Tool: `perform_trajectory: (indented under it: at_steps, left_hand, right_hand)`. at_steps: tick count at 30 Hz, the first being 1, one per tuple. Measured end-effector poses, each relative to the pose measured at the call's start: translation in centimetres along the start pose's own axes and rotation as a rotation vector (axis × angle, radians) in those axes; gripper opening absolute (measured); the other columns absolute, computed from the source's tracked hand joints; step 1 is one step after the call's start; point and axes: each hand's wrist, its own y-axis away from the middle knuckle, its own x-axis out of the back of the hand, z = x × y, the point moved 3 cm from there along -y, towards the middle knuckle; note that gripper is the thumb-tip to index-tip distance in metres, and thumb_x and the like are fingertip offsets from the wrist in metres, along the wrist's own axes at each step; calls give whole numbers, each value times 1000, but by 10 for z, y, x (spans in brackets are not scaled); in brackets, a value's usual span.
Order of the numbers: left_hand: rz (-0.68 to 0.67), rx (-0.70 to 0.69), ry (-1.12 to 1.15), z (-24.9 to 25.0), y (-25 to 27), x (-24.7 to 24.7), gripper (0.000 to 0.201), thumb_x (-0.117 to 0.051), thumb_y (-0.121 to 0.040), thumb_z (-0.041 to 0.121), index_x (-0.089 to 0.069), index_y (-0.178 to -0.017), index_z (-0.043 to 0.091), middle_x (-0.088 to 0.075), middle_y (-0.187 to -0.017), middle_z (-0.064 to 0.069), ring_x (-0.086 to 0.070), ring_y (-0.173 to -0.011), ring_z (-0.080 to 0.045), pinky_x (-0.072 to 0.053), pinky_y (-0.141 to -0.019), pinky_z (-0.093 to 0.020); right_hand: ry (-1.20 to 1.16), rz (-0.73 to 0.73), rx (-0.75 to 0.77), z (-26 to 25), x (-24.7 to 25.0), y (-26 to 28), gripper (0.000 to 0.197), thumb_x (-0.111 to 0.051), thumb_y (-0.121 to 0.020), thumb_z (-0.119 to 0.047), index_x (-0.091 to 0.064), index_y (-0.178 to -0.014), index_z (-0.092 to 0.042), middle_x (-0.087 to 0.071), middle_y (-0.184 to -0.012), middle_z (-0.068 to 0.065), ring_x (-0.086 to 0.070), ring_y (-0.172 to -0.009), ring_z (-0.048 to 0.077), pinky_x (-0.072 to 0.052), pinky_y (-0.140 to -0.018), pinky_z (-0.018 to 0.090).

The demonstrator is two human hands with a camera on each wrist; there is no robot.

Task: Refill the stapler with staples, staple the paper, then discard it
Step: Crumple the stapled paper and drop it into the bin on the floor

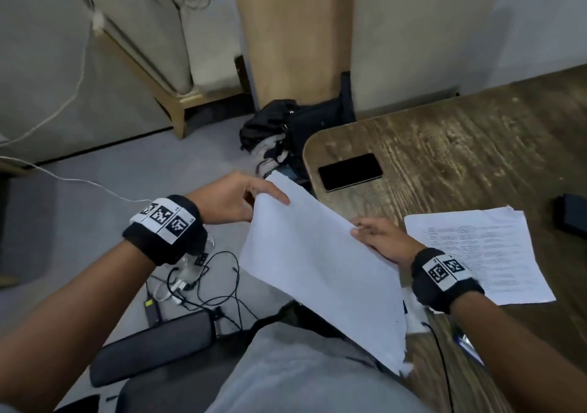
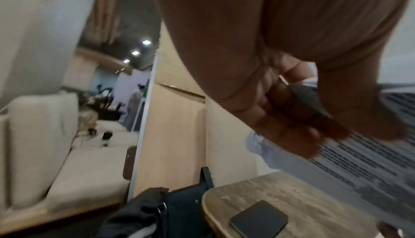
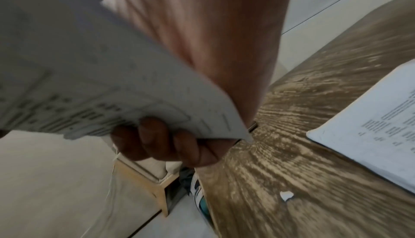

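Paper (image 1: pixel 320 269) held midair, each hand's grip pinching it: left hand (image 1: pixel 228 198), right hand (image 1: pixel 386 238); one phone (image 1: pixel 350 171) on table (image 1: pixel 476 146).

Nothing here can be read. The printed lines on the held paper (image 3: pixel 107 75) and on the sheets (image 1: pixel 482 254) at three o'clock on the surface (image 1: pixel 460 146) are blurred.

Wooden table (image 1: pixel 460 146) with phone (image 1: pixel 350 171), printed sheets (image 1: pixel 482 254)

Black wristbands (image 1: pixel 165 228), square-code tags (image 1: pixel 444 268), grey trousers (image 1: pixel 301 374)
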Motion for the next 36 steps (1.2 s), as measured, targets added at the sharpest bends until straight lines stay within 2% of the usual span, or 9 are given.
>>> perform_trajectory:
  at_steps: [2, 4, 7, 9, 11, 18, 24, 30, 36]
  left_hand:
    - [103, -45, -156, -15, -7, 6, 27, -79, -79, 13, -74, -101, 30, -59, -87, 23, -57, -79, 4, -43, -71, -11]
    - [219, -32, -325, -33, -12, 13, 21, -77, -80, 17, -74, -95, 31, -46, -84, 11, -45, -78, -9, -35, -67, -23]
    - [290, 126, -495, -71, -19, 17, 29, -76, -81, 24, -69, -103, 6, -61, -99, -10, -56, -89, -27, -44, -74, -34]
    - [180, 263, -582, -100, -19, 11, 23, -64, -90, 23, -68, -111, 14, -70, -103, -17, -65, -93, -34, -49, -78, -39]
    - [132, 372, -590, -133, -15, 3, 29, -55, -93, 15, -67, -116, 26, -72, -100, -18, -67, -91, -37, -51, -77, -39]
    - [48, 598, -355, -221, -47, -87, 37, -49, -88, 4, -65, -114, 25, -72, -105, -16, -67, -98, -36, -53, -84, -40]
    - [103, 608, -165, -243, -108, -172, 56, -42, -85, -3, -60, -127, 30, -70, -111, -17, -66, -101, -37, -54, -89, -41]
    - [-37, 687, -168, -287, -142, -230, 44, -54, -92, 12, -54, -134, 25, -63, -125, -18, -62, -111, -35, -50, -97, -35]
    - [-258, 758, -227, -334, -142, -279, 37, -48, -99, 28, -53, -133, 16, -58, -129, -21, -58, -117, -37, -47, -100, -40]
  right_hand:
    - [77, 92, 9, 6, -1, -12, 23, -57, -94, -17, -61, -116, -14, -69, -95, 4, -65, -87, 15, -50, -76, 19]
    - [140, 247, 53, 11, 5, -23, 25, -60, -91, -12, -60, -116, -17, -61, -94, 1, -56, -84, 13, -45, -80, 22]
    - [246, 412, 65, 20, 16, -29, 32, -63, -88, -15, -58, -119, -22, -61, -114, 5, -59, -98, 20, -49, -89, 35]
    - [272, 480, 43, 26, 19, -26, 30, -63, -88, -18, -59, -117, -24, -61, -119, 4, -59, -105, 20, -51, -89, 37]
    - [279, 482, 40, 32, 18, -23, 29, -61, -89, -19, -58, -118, -23, -60, -122, 3, -57, -110, 18, -48, -91, 35]
    - [521, 377, 127, 61, -6, -30, 42, -60, -90, -14, -52, -131, -19, -41, -146, 4, -38, -134, 20, -29, -108, 31]
    - [709, 341, 195, 84, -12, -58, 49, -57, -91, -18, -43, -137, -22, -30, -153, 2, -25, -142, 19, -29, -116, 45]
    - [769, 339, 168, 99, -5, -76, 44, -46, -93, -27, -42, -138, -24, -27, -156, 1, -17, -146, 19, -27, -117, 47]
    - [752, 375, 173, 107, -10, -77, 46, -44, -92, -27, -45, -137, -21, -25, -157, -1, -13, -148, 17, -25, -118, 48]
